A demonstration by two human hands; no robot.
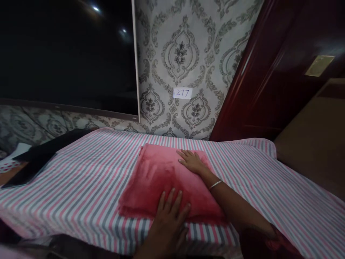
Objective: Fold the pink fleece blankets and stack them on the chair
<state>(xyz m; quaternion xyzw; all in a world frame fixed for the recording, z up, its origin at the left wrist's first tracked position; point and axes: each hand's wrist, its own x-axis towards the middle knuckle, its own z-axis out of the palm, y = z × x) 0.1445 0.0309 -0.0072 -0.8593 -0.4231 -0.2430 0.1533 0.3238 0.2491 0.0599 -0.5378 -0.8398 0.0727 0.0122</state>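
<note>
A folded red-pink plush cloth (161, 169), perhaps a blanket, lies flat in a rough rectangle, its pile darker in some patches. My left hand (171, 212) rests near its front edge with the fingers spread. Toward the far right corner, my right hand (191, 162) lies palm down on the cloth, fingers apart, with a bangle (216, 184) at the wrist. Neither hand grips anything. Beneath the cloth is a striped sheet (88, 172) in pink, grey and white.
A large dark screen (67, 54) hangs on the patterned wall at left. A paper label reading 277 (182, 93) is stuck to the wallpaper. To the right are a dark red door (272, 72) and a brown surface (312, 144). A black object (40, 162) sits at the sheet's left edge.
</note>
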